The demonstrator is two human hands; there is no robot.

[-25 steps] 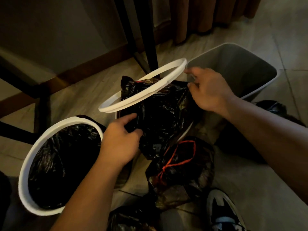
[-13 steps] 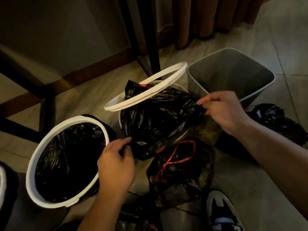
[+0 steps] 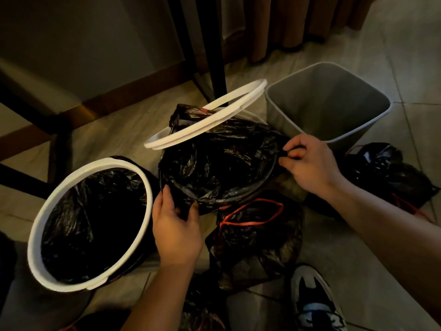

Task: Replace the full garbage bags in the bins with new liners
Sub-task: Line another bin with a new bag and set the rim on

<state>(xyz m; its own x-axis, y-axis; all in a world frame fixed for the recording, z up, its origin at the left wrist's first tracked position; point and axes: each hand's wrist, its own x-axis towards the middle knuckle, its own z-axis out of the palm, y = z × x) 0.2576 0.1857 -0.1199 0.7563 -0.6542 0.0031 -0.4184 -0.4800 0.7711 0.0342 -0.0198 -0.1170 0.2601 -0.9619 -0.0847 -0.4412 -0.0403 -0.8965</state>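
Where liner (image 3: 214,163) drapes, bin (image 3: 164,135) mostly hidden, shoe (image 3: 312,299) cropped

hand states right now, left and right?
Left hand: pinches the near edge of the black liner.
Right hand: pinches the same liner's right edge.

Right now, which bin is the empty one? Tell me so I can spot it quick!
Find the brown curtain at the back. In front of it, to the right, stands the grey bin. It alone is square and bare inside; the round white-rimmed bin has a black liner.
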